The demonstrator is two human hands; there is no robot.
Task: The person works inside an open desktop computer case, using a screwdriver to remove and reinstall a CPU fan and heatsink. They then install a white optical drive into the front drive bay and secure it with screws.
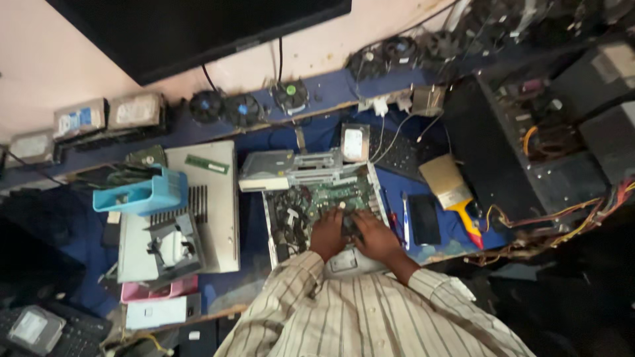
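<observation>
An open computer case (274, 228) lies flat on the blue bench, its green motherboard (337, 192) and a tangle of black cables (291, 211) exposed. My left hand (329, 233) and my right hand (376, 235) meet over the near end of the board. Both curl around a small dark component (348, 225) between them; what it is stays hidden by the fingers. My striped sleeves fill the bottom of the view. A grey optical drive (264, 170) sits at the case's far left corner.
Right of the case lie a pen-like tool (405, 221), a black phone (423, 219) and a wide paintbrush (453, 188). A grey side panel (218, 218) and blue tray (142, 192) lie left. Another open tower (522, 152) stands right; cooling fans (245, 109) line the shelf.
</observation>
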